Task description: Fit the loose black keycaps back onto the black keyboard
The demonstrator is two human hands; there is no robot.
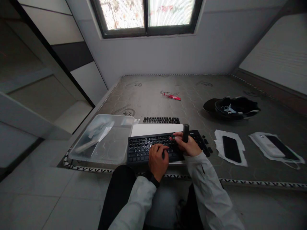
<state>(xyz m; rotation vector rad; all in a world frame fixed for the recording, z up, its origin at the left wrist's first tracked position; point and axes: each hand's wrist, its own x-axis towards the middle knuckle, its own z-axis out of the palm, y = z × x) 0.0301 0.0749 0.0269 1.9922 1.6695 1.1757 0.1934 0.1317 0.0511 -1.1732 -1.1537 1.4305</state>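
Note:
A black keyboard (pixel 137 149) lies in front of me, with bare switches showing over part of it. My left hand (pixel 158 159) rests on its middle with curled fingers; something dark shows between thumb and index finger, too unclear to name. Over the right part of the keyboard, my right hand (pixel 188 145) grips a black handle-like tool (pixel 185 133) that sticks up from the fist. A small dark piece is at its fingertips, kind unclear. Loose black keycaps (pixel 161 120) stand in rows behind the keyboard, and several more keycaps (pixel 210 149) lie at its right end.
A white board or sheet (pixel 155 130) lies under and behind the keyboard. To the left is a translucent plastic tray (pixel 112 148) with wrapped items. A red packet (pixel 174 97) is farther back. On the right are a black cap (pixel 235 108), a phone (pixel 231 149) and a white device (pixel 268 145).

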